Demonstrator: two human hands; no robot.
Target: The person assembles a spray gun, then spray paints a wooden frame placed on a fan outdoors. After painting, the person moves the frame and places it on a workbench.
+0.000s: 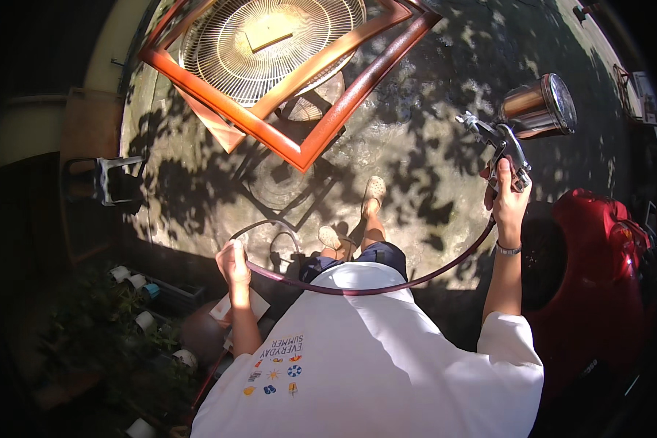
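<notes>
My right hand is closed round the handle of a metal spray gun, held out to the right. A shiny round paint cup is attached to the gun. From its handle a dark red hose sags across my front to the left. My left hand grips that hose, and a loop of it curves beyond the fist. Ahead of me, a reddish-brown wooden frame, glossy along one side, rests above a round wire fan grille. A small wooden block lies on the grille.
Sunlit concrete floor with leaf shadows lies under my feet. A red motorbike stands close on the right. Potted plants fill the lower left, and a grey metal stand is by the left wall.
</notes>
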